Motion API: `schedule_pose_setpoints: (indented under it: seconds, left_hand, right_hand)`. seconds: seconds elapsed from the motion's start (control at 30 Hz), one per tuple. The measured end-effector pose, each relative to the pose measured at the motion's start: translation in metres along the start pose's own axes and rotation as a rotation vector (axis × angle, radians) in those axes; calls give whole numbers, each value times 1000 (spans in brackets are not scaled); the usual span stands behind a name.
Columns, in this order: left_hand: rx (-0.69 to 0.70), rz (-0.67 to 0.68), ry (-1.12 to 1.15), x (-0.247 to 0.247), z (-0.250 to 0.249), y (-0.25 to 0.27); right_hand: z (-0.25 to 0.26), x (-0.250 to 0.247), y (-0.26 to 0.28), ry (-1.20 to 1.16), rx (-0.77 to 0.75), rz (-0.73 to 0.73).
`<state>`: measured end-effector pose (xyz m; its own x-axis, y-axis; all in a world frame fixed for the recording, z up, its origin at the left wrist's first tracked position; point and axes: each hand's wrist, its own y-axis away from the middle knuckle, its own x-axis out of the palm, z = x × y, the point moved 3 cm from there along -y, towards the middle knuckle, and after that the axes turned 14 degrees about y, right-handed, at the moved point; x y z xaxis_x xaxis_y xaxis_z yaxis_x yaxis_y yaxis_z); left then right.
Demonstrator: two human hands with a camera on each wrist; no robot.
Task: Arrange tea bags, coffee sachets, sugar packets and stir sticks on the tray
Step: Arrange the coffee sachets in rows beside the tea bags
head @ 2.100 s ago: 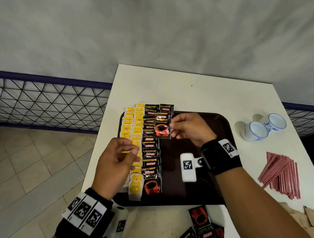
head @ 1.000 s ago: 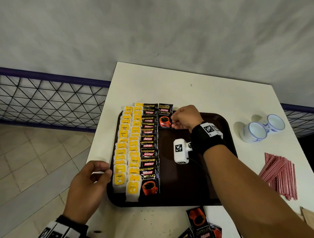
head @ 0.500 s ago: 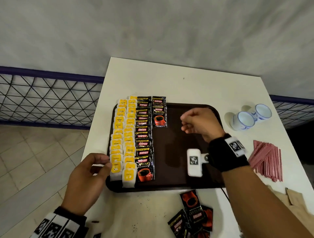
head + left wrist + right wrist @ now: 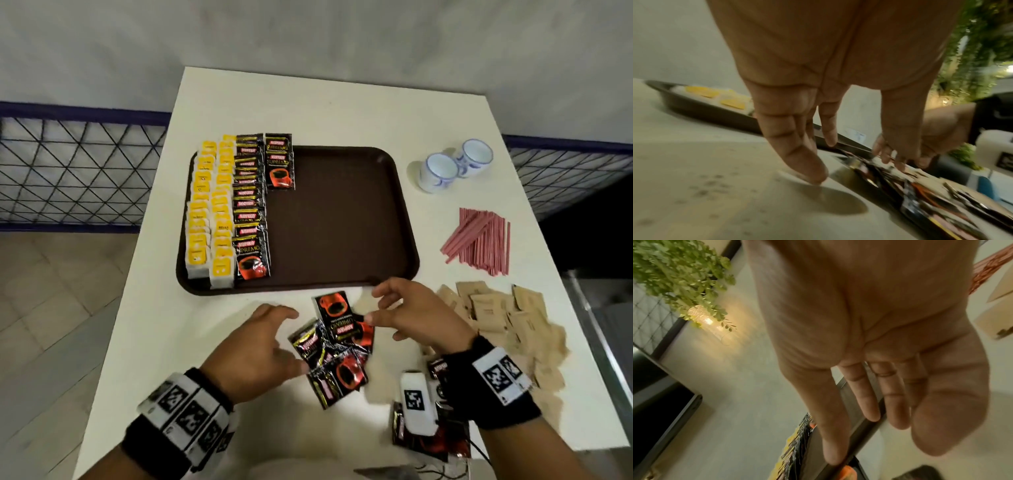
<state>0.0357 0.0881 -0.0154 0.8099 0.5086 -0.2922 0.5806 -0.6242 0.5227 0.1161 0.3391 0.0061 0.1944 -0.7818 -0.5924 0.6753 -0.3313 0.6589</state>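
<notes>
Hands flank my loose pile of black-and-red foil coffee sachets (image 4: 334,346) on the white table (image 4: 178,342), just before the brown plastic tray (image 4: 342,219): left hand (image 4: 253,353) and right hand (image 4: 416,317) both spread, gripping nothing.

Dim, even light; wrist views blurred (edges warped); soft shadows.

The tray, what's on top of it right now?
On the tray: two columns of yellow tea bags, one column of black coffee sachets and a second, short column. Overlaps hide their exact counts.
</notes>
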Motion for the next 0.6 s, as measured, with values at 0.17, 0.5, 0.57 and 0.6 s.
schedule_pose_setpoints:
  seconds: [0.17, 0.5, 0.57, 0.6]
  left_hand:
    - [163, 80, -453, 56, -30, 0]
    - [218, 210, -767, 106, -45, -20]
    - [318, 243, -768, 116, -52, -19]
    - [384, 283, -780, 123, -58, -18]
  right_hand:
    - [-21, -9, 23, 51, -46, -20]
    - [-83, -17, 54, 30, -37, 152]
    - [-89, -28, 55, -39, -21, 94]
    - [-92, -36, 54, -68, -15, 63]
